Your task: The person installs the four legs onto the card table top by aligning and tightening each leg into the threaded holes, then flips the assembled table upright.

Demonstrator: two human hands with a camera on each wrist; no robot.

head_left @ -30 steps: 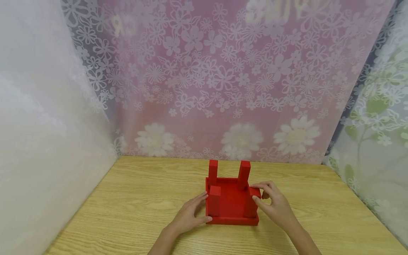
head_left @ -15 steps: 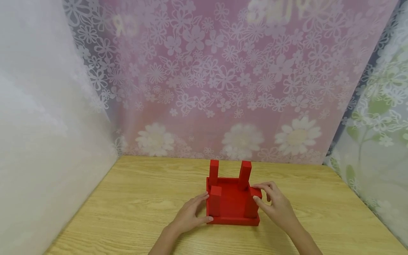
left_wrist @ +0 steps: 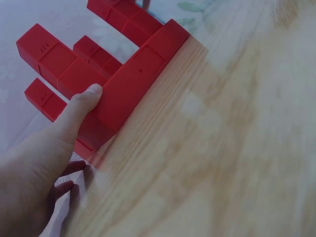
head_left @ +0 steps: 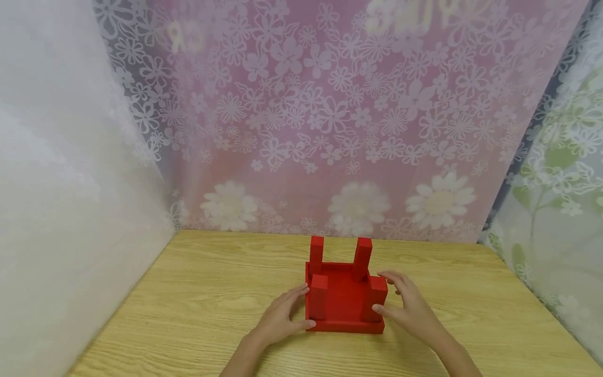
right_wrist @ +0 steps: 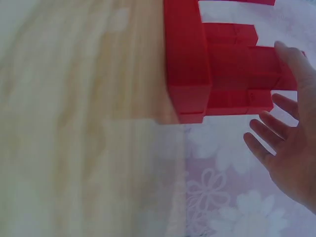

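A red square tray-like base (head_left: 346, 327) with a raised rim lies on the table, and square red posts stand upright at its corners. My left hand (head_left: 279, 319) holds its near left corner, thumb on the front wall and fingers along the left side. The near left post (head_left: 318, 298) rises just beside that hand. In the left wrist view this post (left_wrist: 54, 57) bears raised digits. Around the near right post (head_left: 376, 298) my right hand (head_left: 414, 309) is spread loosely. Its thumb is at the post's front; the right wrist view shows the other fingers (right_wrist: 266, 131) apart from it.
Two more red posts stand at the far corners, the far left one (head_left: 316, 254) and the far right one (head_left: 362, 256). A wood-grain table (head_left: 212, 283) carries everything. A pink floral curtain (head_left: 301, 131) hangs behind, with pale sheets at both sides.
My right hand has loosened from the top of the near right post; its fingers spread and its thumb slid lower. The left hand and the red base stay nearly still.
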